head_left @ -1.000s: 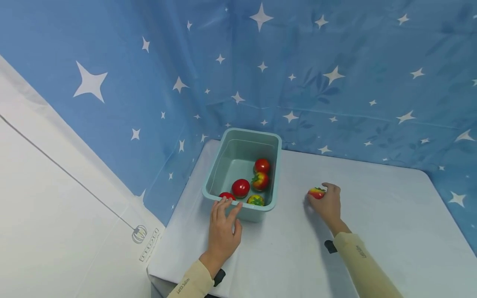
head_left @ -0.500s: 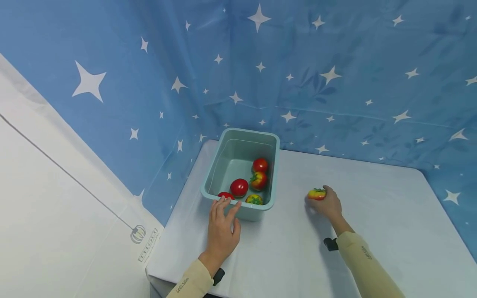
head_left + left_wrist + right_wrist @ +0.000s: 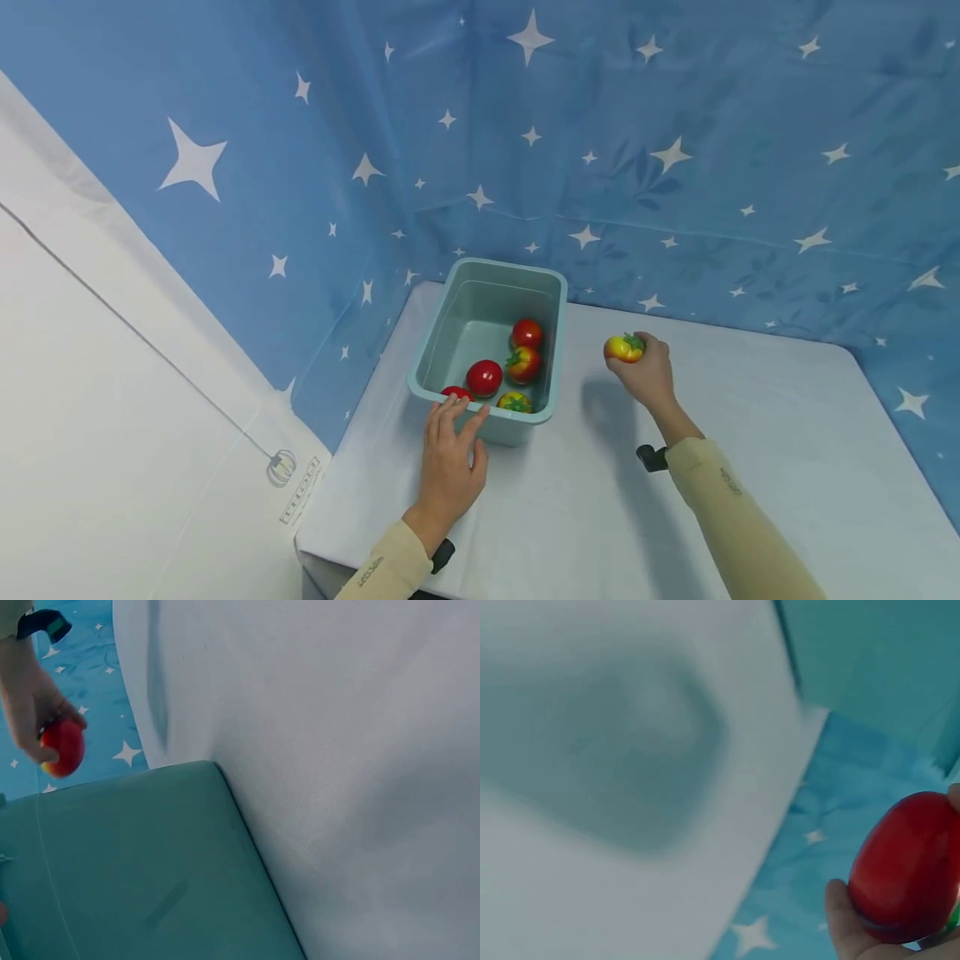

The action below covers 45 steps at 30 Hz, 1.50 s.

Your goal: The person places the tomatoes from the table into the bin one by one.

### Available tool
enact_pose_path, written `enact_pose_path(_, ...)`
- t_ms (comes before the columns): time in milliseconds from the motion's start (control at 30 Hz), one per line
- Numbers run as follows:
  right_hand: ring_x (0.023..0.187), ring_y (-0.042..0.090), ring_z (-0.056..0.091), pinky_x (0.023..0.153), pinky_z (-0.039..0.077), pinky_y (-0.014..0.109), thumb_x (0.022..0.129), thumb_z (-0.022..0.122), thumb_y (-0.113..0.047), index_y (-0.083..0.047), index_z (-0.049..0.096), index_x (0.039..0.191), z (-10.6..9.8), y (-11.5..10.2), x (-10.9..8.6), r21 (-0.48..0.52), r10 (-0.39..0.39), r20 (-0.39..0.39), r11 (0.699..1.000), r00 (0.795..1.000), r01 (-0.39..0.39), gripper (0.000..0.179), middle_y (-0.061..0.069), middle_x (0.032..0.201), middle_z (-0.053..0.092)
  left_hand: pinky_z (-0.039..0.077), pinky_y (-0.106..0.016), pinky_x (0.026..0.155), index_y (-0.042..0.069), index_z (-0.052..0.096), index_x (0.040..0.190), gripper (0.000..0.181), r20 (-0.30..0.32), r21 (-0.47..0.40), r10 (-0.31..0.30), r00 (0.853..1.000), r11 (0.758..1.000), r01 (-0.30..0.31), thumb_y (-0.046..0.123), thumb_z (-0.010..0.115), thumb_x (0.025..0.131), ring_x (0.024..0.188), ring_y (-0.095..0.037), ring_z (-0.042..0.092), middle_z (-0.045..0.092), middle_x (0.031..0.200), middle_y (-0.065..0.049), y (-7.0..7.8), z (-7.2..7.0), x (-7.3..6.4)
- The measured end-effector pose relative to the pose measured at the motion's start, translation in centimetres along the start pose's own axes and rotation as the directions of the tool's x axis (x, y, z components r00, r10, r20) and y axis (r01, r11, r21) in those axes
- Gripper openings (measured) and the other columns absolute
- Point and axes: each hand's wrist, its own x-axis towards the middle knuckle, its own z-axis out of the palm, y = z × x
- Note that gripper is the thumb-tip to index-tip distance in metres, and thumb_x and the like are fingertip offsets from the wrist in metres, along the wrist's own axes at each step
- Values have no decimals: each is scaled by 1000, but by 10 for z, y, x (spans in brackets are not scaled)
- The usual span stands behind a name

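My right hand (image 3: 648, 372) grips a red-and-yellow toy tomato (image 3: 621, 349) with green leaves, held above the table to the right of the bin. The right wrist view shows the smooth red side of this tomato (image 3: 907, 866) between thumb and fingers. My left hand (image 3: 450, 462) rests its fingertips on the near rim of the pale green bin (image 3: 487, 267), thumb apart from the other fingers. Inside the bin lie several tomatoes, among them a plain red tomato (image 3: 484, 378) and a yellowish tomato (image 3: 515, 402) with green leaves. One red tomato (image 3: 456, 392) is partly hidden by the near rim.
The bin stands at the left part of a table (image 3: 750, 433) covered with white cloth. Blue star-patterned curtain (image 3: 675, 192) hangs behind the table, and a white panel (image 3: 135, 417) borders the left. Dark wrist cameras sit under both wrists.
My right hand has lifted the tomato off the table and shifted it slightly left and away from me. The left hand stays at the bin's rim.
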Motion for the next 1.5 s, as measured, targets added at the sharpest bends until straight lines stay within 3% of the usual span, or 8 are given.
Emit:
enact_pose_path(167,115,40,46,99,45,57,81,71,-20,4,34,144,1,-34,2,-18,-117,-8,993,993,117,77,26,136,39,22,-52,116,14,62,129,45,5,3,0,1000,1000,0,9,62,84,135,-33,38,49,133,-14,0,-1,0)
enact_pose_path(467,113,37,47,94,49,55,80,72,-20,0,38,143,1,-87,5,14,-229,1,973,973,229,74,22,133,44,23,-54,115,13,63,128,45,4,8,16,1000,1000,-16,9,62,84,134,-33,39,50,133,-15,-1,-5,-1)
enact_pose_path(700,112,35,47,94,47,52,82,72,-28,-2,42,141,4,-127,11,47,-310,51,950,949,307,72,19,133,46,24,-55,115,13,62,129,47,10,25,21,1000,999,-21,10,66,82,135,-33,38,50,134,-15,-1,-5,2)
enact_pose_path(1133,116,36,46,102,41,51,84,74,-31,-1,39,144,34,-168,20,99,-369,43,926,929,363,76,21,135,44,24,-53,116,14,62,130,47,8,19,10,1000,1000,-10,10,66,83,135,-32,38,49,136,-14,1,0,3)
enact_pose_path(1500,115,32,48,101,45,47,85,74,-30,-4,36,145,64,-184,17,148,-406,129,910,905,387,76,18,137,41,24,-53,116,14,63,129,46,-11,13,15,1000,1000,-15,7,64,83,135,-33,39,50,134,-15,1,-2,2)
